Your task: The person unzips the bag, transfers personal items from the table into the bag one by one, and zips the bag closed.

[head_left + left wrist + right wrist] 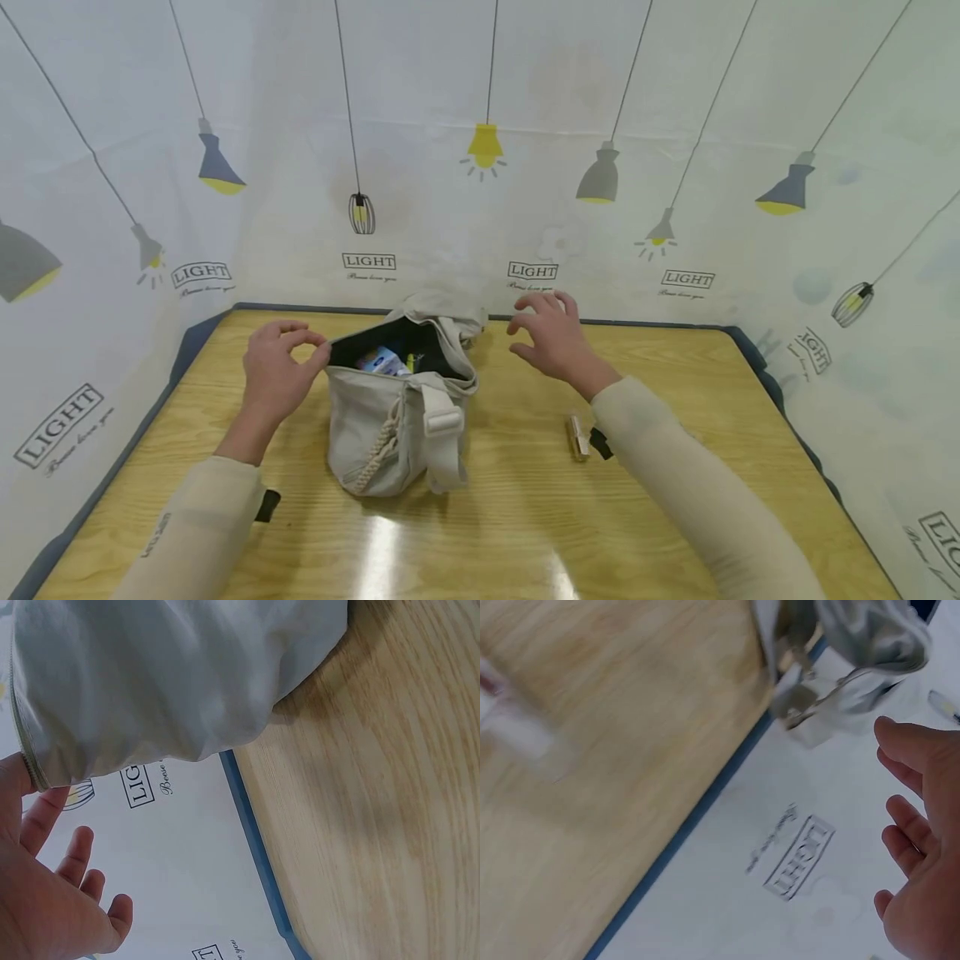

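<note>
A light grey canvas bag (367, 425) with a zip top stands on the table, its mouth wide and its dark lining showing. Inside lie a blue and white packet (382, 361) and something small and yellow-green. My left hand (279, 367) pinches the left corner of the bag's rim between thumb and forefinger; the left wrist view shows the zip edge (30, 761) at those fingertips. To the right of the bag, my right hand (553, 337) hovers in the air with loosely bent fingers and holds nothing. In the right wrist view the bag (870, 637) is blurred.
A small gold and pinkish tube (577, 438) lies on the wooden table (517, 517), near the right forearm. The bag's wide strap with a buckle (444, 421) hangs down its front beside a braided cord (378, 446). A lamp-printed sheet (420, 167) rises behind the table.
</note>
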A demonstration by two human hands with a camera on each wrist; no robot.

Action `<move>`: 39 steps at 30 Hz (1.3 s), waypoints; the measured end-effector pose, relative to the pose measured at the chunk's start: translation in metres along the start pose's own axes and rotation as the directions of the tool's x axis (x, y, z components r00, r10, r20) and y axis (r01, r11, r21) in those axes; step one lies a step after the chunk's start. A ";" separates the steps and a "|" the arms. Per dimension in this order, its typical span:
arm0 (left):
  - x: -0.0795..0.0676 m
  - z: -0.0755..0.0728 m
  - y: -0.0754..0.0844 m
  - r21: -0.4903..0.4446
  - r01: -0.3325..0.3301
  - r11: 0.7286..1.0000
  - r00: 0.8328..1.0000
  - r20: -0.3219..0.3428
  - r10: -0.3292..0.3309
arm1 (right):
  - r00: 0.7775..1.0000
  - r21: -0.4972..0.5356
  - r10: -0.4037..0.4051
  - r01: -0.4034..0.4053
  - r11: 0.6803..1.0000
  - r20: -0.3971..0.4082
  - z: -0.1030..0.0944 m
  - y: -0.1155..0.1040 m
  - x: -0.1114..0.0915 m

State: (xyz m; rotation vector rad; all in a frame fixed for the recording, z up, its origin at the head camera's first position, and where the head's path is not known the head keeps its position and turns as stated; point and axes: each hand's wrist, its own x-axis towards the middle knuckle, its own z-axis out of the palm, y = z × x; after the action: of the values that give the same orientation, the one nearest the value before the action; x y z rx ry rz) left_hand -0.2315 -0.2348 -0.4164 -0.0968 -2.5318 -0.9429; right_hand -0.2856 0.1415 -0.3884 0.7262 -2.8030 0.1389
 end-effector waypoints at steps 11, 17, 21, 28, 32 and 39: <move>0.000 0.000 0.001 0.000 0.010 1.000 1.000 0.005 -0.010 | 0.996 0.019 0.083 -0.084 0.996 0.033 0.009 0.047 -0.038; 0.000 0.001 0.000 -0.007 0.007 1.000 1.000 0.001 -0.007 | 0.992 0.006 0.112 -0.113 0.994 0.061 0.010 0.061 -0.053; 0.000 0.002 0.000 -0.013 0.008 1.000 1.000 0.001 -0.008 | 0.990 0.021 0.106 -0.109 0.994 0.090 0.015 0.069 -0.065; -0.001 0.003 0.000 -0.020 0.002 1.000 1.000 0.002 -0.001 | 0.983 0.080 0.075 -0.089 0.993 0.166 0.026 0.076 -0.091; -0.001 0.004 0.001 -0.021 -0.004 1.000 1.000 -0.005 0.004 | 0.970 0.086 0.100 -0.121 0.989 0.220 0.033 0.078 -0.103; -0.002 0.003 0.004 -0.025 0.000 1.000 1.000 0.003 0.000 | 0.949 0.146 0.121 -0.169 0.975 0.292 0.044 0.074 -0.116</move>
State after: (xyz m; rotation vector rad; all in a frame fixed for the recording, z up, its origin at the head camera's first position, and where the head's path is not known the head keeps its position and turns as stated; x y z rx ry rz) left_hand -0.2302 -0.2297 -0.4167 -0.1055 -2.5233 -0.9756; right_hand -0.2329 0.2532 -0.4632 0.6165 -3.1494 0.3287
